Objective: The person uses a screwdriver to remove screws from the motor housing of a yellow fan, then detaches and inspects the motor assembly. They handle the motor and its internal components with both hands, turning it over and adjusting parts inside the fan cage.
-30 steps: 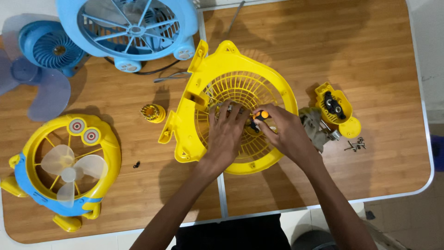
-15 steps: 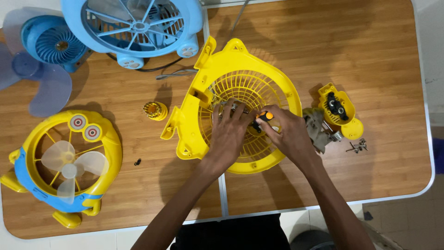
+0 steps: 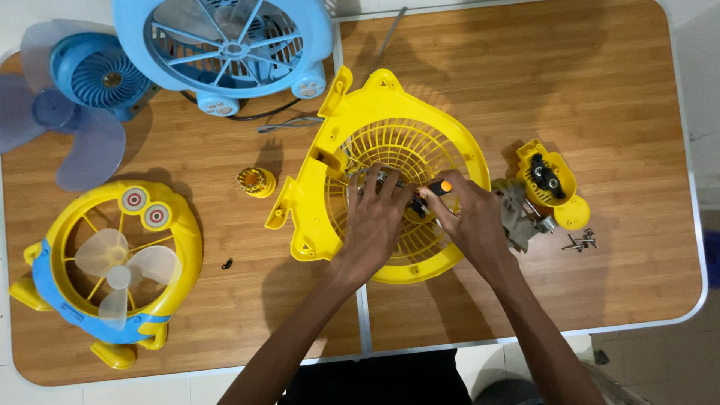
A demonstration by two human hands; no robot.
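Note:
A yellow fan housing (image 3: 390,105) with a round grille lies face down in the middle of the wooden table (image 3: 570,82). My left hand (image 3: 375,221) rests flat on the grille, fingers spread over a small metal part at its centre. My right hand (image 3: 469,217) holds a small screwdriver with a black and orange handle (image 3: 437,187), its tip pointing into the grille centre next to my left fingers. The part under my fingers is mostly hidden.
A yellow motor cover (image 3: 551,180) and a grey motor piece (image 3: 517,217) lie right of the housing, with loose screws (image 3: 581,241) beside them. A yellow knob (image 3: 255,181) sits left. An assembled yellow-blue fan (image 3: 112,262), a blue fan frame (image 3: 225,49) and a blue blade (image 3: 64,120) occupy the left side.
Both hands stay on the grille centre with the screwdriver; only small shifts of the fingers and of the camera view.

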